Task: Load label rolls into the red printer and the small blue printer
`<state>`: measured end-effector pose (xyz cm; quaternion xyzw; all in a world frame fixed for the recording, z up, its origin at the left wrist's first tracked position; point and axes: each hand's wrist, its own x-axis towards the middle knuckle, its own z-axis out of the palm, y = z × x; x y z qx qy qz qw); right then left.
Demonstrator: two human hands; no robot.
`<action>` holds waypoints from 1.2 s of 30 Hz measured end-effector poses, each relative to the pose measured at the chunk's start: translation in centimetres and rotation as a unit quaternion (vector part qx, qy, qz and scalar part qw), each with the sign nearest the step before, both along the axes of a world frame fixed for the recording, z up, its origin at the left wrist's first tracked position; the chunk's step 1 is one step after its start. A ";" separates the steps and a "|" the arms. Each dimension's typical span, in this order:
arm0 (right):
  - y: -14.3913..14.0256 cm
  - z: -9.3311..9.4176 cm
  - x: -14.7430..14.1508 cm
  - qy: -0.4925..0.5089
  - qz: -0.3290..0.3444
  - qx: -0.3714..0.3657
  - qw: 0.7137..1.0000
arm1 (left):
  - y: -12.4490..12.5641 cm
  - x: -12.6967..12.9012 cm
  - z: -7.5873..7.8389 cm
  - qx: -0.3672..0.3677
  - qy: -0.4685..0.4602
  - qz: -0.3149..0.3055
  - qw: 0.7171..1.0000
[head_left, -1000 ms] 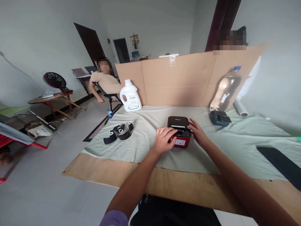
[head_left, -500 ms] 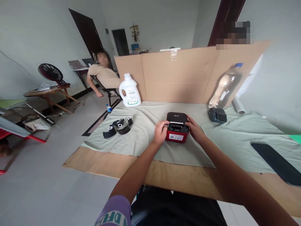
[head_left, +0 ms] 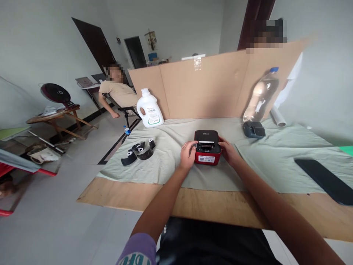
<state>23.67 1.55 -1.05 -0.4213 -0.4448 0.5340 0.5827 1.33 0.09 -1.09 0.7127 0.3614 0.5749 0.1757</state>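
Note:
A small red and black label printer [head_left: 207, 159] sits on the cloth in front of me, its slotted side and white sticker facing me. My left hand [head_left: 188, 154] grips its left side, with the fingertips at the edge of the black lid [head_left: 206, 135]. On the other side, my right hand [head_left: 228, 151] holds the right edge of the lid, and its far fingers are partly hidden behind the printer. A dark gap shows below the white strip along the lid's front edge; how far the lid is raised is hard to tell.
Black ribbon rolls [head_left: 140, 150] lie to the left, before a white jug [head_left: 149, 109]. A cardboard panel [head_left: 201, 88] stands at the back. To the right are a clear bottle [head_left: 261, 94], a dark device [head_left: 253, 130], a white roll [head_left: 278, 117] and a flat black object [head_left: 325, 180]. Two people are beyond.
The view has shifted slightly. Both hands keep their places on the printer, and the gap under the front edge of its lid looks slightly larger.

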 end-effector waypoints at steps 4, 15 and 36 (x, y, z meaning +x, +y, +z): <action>0.0 0.8 -0.2 -0.015 -0.028 -0.025 0.999 | 0.4 0.3 0.1 0.007 0.016 0.009 1.000; -2.4 -1.4 -0.9 -0.025 -0.060 0.017 0.998 | -1.0 0.1 0.4 -0.052 -0.041 -0.038 0.997; 15.4 4.1 -21.8 -0.252 0.138 0.329 0.900 | 15.7 -18.4 8.7 -0.316 -0.308 0.146 0.885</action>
